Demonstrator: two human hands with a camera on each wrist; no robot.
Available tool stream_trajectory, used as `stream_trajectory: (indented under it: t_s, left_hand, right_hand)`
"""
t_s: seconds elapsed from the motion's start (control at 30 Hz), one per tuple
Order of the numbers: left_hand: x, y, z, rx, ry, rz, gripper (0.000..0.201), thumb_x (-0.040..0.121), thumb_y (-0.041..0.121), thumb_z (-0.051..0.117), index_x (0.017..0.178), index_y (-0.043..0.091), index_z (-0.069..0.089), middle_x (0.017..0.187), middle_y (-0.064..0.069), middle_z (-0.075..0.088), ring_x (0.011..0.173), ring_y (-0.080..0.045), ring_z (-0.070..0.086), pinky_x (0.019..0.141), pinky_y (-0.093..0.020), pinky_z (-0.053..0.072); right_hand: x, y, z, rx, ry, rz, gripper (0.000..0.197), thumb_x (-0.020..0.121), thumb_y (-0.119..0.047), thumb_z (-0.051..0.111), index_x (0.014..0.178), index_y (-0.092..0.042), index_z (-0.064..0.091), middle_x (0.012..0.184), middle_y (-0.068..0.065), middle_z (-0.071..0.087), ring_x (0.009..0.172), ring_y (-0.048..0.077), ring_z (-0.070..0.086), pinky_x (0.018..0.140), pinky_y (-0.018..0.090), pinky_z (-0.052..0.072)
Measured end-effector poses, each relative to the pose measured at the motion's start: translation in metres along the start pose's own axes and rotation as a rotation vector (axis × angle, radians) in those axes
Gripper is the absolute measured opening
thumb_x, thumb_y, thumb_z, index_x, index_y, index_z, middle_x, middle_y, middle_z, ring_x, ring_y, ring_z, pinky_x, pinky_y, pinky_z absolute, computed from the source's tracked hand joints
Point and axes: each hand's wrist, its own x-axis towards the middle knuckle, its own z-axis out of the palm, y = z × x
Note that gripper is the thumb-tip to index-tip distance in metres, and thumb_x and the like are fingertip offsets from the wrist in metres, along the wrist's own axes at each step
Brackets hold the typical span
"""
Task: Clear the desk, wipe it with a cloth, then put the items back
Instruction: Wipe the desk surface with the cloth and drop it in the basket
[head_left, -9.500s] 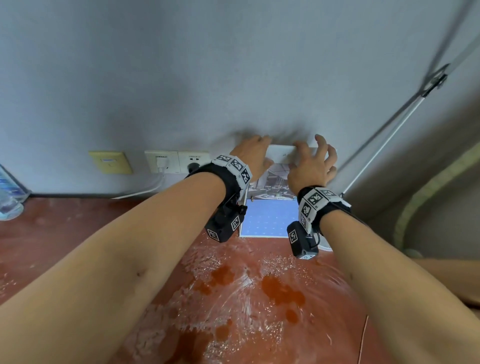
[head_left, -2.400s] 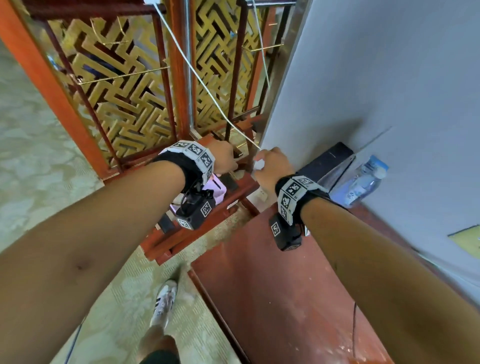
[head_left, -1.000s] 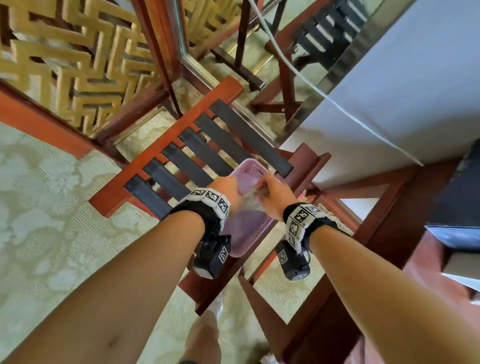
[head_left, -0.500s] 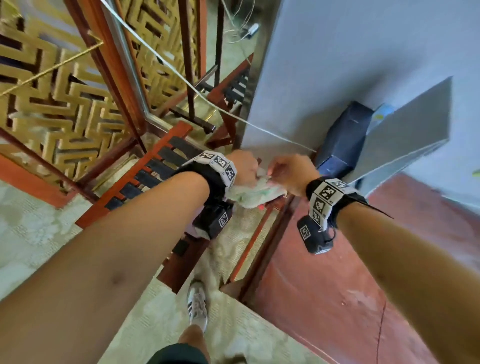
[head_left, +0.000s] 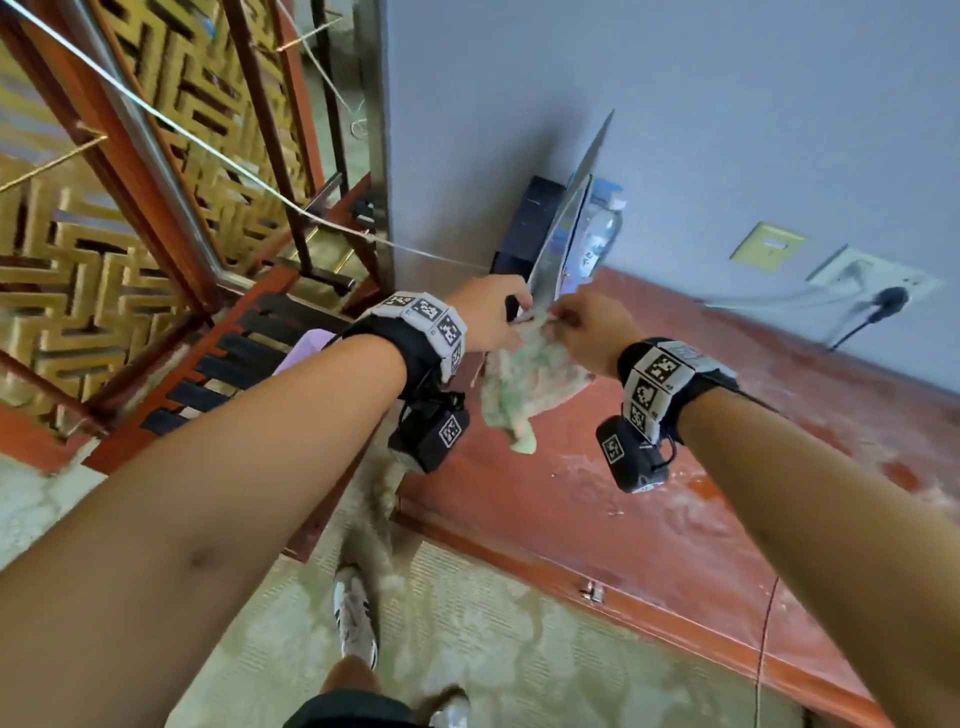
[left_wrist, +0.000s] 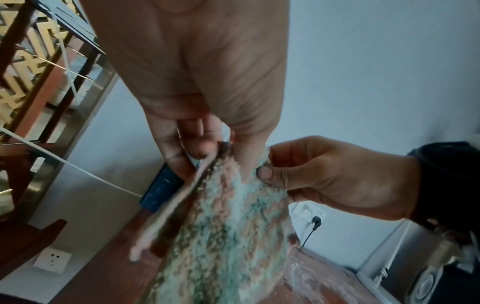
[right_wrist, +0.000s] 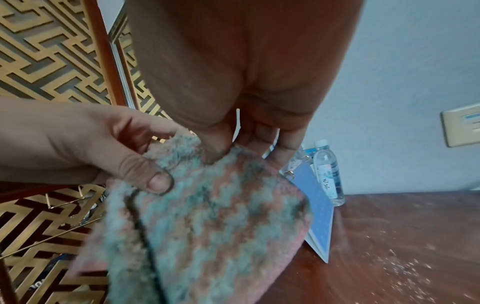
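A fluffy green and pink cloth (head_left: 519, 384) hangs over the left end of the reddish wooden desk (head_left: 675, 519). My left hand (head_left: 488, 317) pinches its top left corner and my right hand (head_left: 587, 327) pinches the top right corner, so the cloth (left_wrist: 223, 226) hangs spread between them. In the right wrist view the zigzag-patterned cloth (right_wrist: 207, 222) fills the middle, with the thumb of my left hand (right_wrist: 145, 164) pressed on its edge. The desk surface shows whitish wet streaks (head_left: 597, 478).
At the desk's back left corner a dark box (head_left: 530, 223), a leaning calendar card (head_left: 566, 218) and a water bottle (head_left: 602, 234) stand against the grey wall. A wooden chair holding a pink basin (head_left: 306, 348) stands left of the desk. Wall sockets with a plug (head_left: 883, 296) sit at the right.
I have turned from the chair and basin back toward the desk. Both hands lifted the cloth from the basin and now hold it spread over the desk's left end.
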Motion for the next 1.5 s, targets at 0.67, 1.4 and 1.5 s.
stream_trajectory:
  t_s: [0.67, 1.4, 1.5]
  left_hand:
    - [0.009, 0.024, 0.025, 0.229, -0.220, 0.092, 0.053, 0.089, 0.050, 0.058, 0.062, 0.017, 0.026, 0.062, -0.001, 0.028, 0.053, -0.016, 0.030, 0.054, -0.028, 0.025]
    - [-0.029, -0.084, 0.109, 0.154, -0.155, -0.173, 0.038, 0.087, 0.033, 0.064, 0.115, 0.010, 0.051, 0.110, -0.007, 0.057, 0.097, -0.024, 0.056, 0.080, -0.032, 0.046]
    - [-0.027, -0.092, 0.109, 0.112, -0.037, -0.275, 0.034, 0.089, 0.027, 0.061, 0.116, 0.008, 0.053, 0.118, -0.013, 0.052, 0.105, -0.030, 0.054, 0.082, -0.032, 0.041]
  right_hand:
    - [-0.062, 0.055, 0.001, 0.171, 0.201, 0.389, 0.025, 0.100, -0.024, 0.044, 0.110, -0.004, 0.055, 0.101, 0.016, 0.062, 0.095, 0.033, 0.058, 0.076, 0.034, 0.042]
    - [-0.096, 0.071, 0.154, 0.003, 0.260, 0.515, 0.051, 0.092, -0.035, 0.057, 0.136, -0.015, 0.044, 0.134, 0.006, 0.045, 0.123, 0.024, 0.040, 0.103, 0.038, 0.037]
    - [-0.091, 0.060, 0.163, -0.012, 0.146, 0.360, 0.051, 0.095, -0.044, 0.049, 0.143, -0.029, 0.039, 0.151, -0.005, 0.032, 0.138, 0.021, 0.027, 0.113, 0.044, 0.026]
